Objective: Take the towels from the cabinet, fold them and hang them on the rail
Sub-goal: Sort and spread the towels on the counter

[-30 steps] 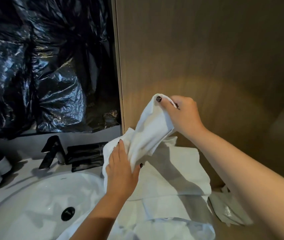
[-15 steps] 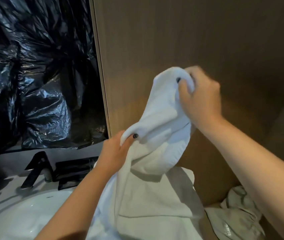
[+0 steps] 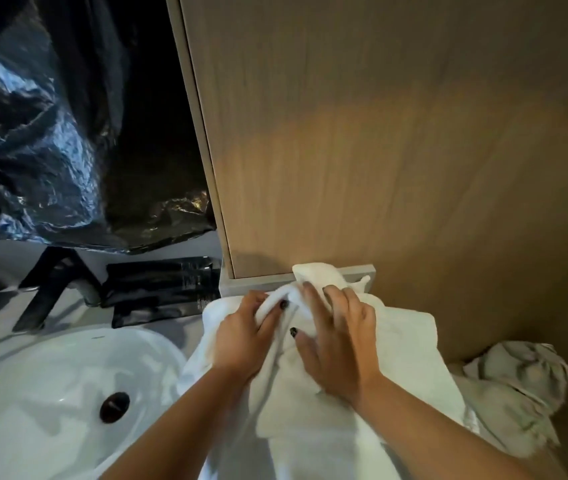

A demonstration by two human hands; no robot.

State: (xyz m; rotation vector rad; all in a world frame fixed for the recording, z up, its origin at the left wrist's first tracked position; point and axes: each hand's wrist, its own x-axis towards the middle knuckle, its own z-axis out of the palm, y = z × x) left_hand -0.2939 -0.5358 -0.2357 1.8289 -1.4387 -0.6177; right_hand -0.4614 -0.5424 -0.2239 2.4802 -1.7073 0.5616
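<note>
Both hands press a small white towel [image 3: 313, 289] onto the counter beside the sink [image 3: 50, 393], low against the wood panel [image 3: 379, 133], where half a second ago it hung lifted between them at chest height. The left hand [image 3: 241, 341] grips a bunched fold of the cloth, fingers curled round it with the thumb on top; the right hand [image 3: 338, 341] lies over the towel with fingers fairly straight and spread, flattening it. The towel sits on top of a larger white towel [image 3: 414, 341] spread across the counter, and a crumpled grey cloth [image 3: 518, 393] lies to the right of that. A black tap [image 3: 50, 282] and dark packets [image 3: 161, 285] stand behind the sink, under black plastic sheeting [image 3: 50, 133]. Bringing the towel down from the air suggests the shaking-out is over and folding on the flat surface is under way; the cloth looks bunched rather than squared, so the fold seems far from finished. No rail is in view, and hanging is not yet begun
</note>
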